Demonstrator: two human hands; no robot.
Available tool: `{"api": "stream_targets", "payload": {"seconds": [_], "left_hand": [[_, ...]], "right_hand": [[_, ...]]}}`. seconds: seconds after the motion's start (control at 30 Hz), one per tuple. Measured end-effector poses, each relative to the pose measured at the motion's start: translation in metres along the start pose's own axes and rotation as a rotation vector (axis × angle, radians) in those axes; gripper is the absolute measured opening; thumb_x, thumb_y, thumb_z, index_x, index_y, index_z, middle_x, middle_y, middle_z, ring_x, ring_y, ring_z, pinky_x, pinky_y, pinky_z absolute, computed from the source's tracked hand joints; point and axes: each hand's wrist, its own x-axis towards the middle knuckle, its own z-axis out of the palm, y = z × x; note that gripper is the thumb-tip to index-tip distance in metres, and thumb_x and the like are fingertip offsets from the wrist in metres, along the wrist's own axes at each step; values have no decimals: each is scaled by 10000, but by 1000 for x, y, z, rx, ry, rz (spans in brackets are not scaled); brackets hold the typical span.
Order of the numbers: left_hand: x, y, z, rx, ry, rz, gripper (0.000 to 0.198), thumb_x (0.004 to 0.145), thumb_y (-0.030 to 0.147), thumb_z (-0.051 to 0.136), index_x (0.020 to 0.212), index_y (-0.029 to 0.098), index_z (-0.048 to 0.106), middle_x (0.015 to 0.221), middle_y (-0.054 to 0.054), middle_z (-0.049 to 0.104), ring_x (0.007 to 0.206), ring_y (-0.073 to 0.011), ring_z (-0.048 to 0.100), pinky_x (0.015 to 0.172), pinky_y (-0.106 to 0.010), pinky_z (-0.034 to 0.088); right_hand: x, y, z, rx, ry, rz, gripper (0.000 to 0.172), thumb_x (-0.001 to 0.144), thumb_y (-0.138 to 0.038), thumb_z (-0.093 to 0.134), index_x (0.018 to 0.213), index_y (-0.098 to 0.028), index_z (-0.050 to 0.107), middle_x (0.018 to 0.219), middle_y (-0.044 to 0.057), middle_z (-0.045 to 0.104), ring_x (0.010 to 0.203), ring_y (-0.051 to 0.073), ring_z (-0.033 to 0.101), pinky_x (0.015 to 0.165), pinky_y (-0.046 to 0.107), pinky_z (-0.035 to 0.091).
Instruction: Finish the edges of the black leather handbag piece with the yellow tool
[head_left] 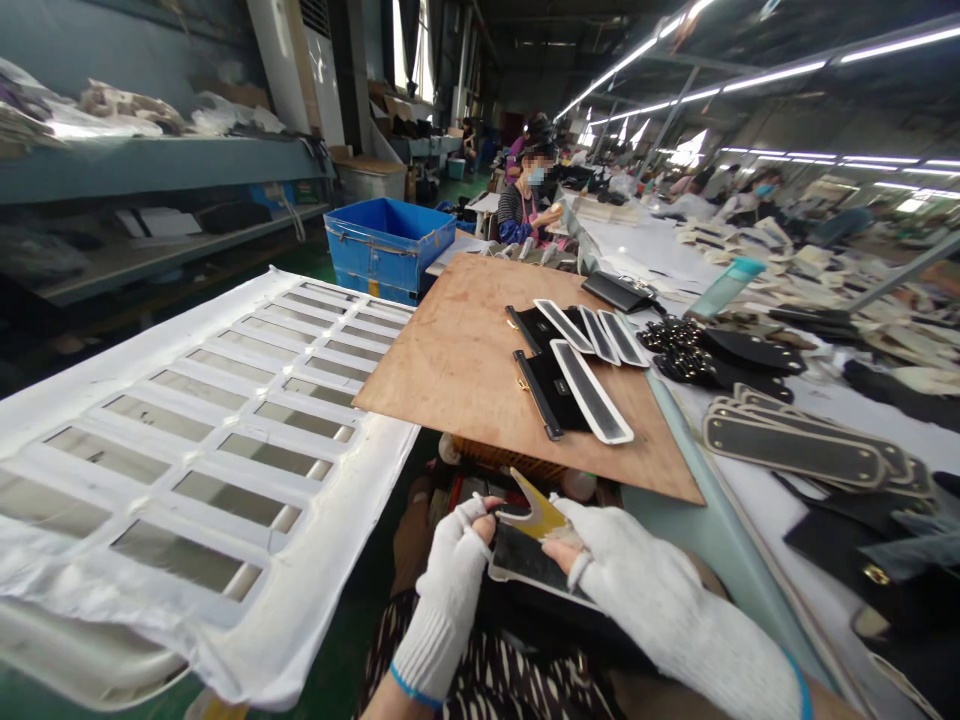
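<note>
My left hand wears a white fingerless knit glove and pinches the left end of a flat dark strip with a pale border, held over my lap. My right hand, gloved the same way, grips a small yellow forked scraper and presses it on the strip's top. Both hands are closed. Just beyond them lies a plywood board carrying black leather pieces and several more white-bordered strips.
A white stencil sheet with rows of rectangular slots fills the left. A blue crate stands behind the board. Stacked dark strips and black parts cover the long table on the right. Another seated person works farther back.
</note>
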Motion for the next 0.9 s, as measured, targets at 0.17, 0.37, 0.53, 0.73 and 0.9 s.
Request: {"api": "stream_targets", "payload": {"seconds": [0.17,0.37,0.53,0.73,0.9], "left_hand": [[-1,-3,0,15,6,15,338,722,318,658,981,118,744,870,-89,751,782,-202,620,737,-297,475],[-3,-7,-1,11,27,30,371,750,359,645,1018,124,746,982,-102,758,925,-242,652,862,-323,492],[0,-13,-8,-80,-36,47,365,766,382,638,1024,153,758,1017,-80,765,981,-259,665,920,-340,488],[9,-11,-12,-36,-108,66,339,817,428,647,986,160,769,999,-76,764,993,-264,659,931,-348,480],[19,2,-8,24,-194,78,354,796,483,696,862,144,771,912,-81,756,924,-249,656,882,-328,490]], "right_hand": [[-1,0,-3,-9,-13,-139,363,943,-384,491,1228,-274,687,971,53,746,932,269,708,856,326,532],[9,-12,-13,-26,-190,-46,356,950,-410,477,1232,-302,667,1010,65,745,980,302,698,802,378,518],[15,-20,-24,56,-309,26,302,935,-353,490,1145,-306,702,1034,62,748,993,297,696,747,356,471],[6,-20,-23,150,-304,72,321,955,-408,488,1154,-271,700,1069,75,742,1002,263,691,749,319,462],[-1,-20,-26,234,-273,114,366,935,-377,509,1244,-265,671,1121,85,738,1058,274,681,826,338,476]]}}
